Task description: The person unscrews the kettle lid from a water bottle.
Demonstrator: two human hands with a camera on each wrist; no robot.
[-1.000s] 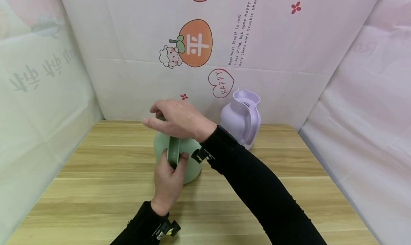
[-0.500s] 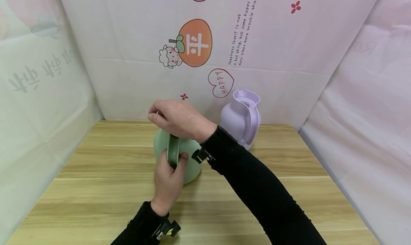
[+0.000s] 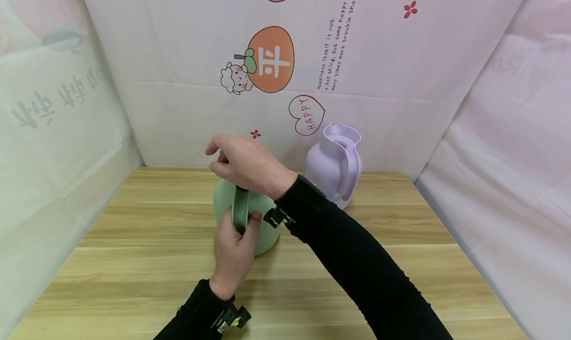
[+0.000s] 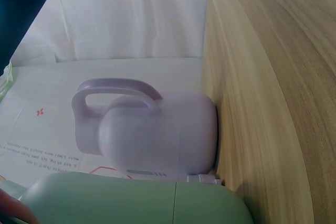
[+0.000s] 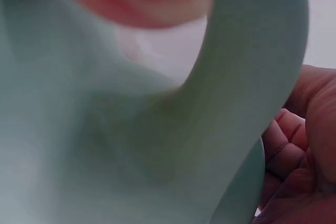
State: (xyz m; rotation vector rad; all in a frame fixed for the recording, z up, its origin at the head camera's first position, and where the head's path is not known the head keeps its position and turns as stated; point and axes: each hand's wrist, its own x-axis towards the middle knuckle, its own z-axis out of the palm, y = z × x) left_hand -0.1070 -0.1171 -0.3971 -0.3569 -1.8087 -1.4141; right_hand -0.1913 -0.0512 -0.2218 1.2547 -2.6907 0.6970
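Note:
A green jug point(image 3: 266, 233) stands on the table, its loop handle facing me. My left hand point(image 3: 234, 253) grips the lower part of that handle, thumb along its right side. Over the jug's top lies my right hand point(image 3: 252, 164), fingers bent downward; it covers the mouth, so whether it pinches anything there is hidden. The right wrist view shows the green handle point(image 5: 257, 61) close up, a blurred digit across its opening, and curled fingers point(image 5: 286, 142) behind it. Behind and right, a lilac jug point(image 3: 325, 166) stands upright with its handle toward me.
The wood-grain table point(image 3: 134, 260) carries both jugs. A printed white cloth point(image 3: 187, 117) hangs behind, and pale cloth sides rise at left and right. In the left wrist view the lilac jug point(image 4: 157, 129) appears just beyond the green jug point(image 4: 131, 198).
The right hand's fingers have bent in over the jug's top, then loosened slightly, the forefinger lifting. Its wrist has shifted a little left. My left hand and both jugs have stayed put.

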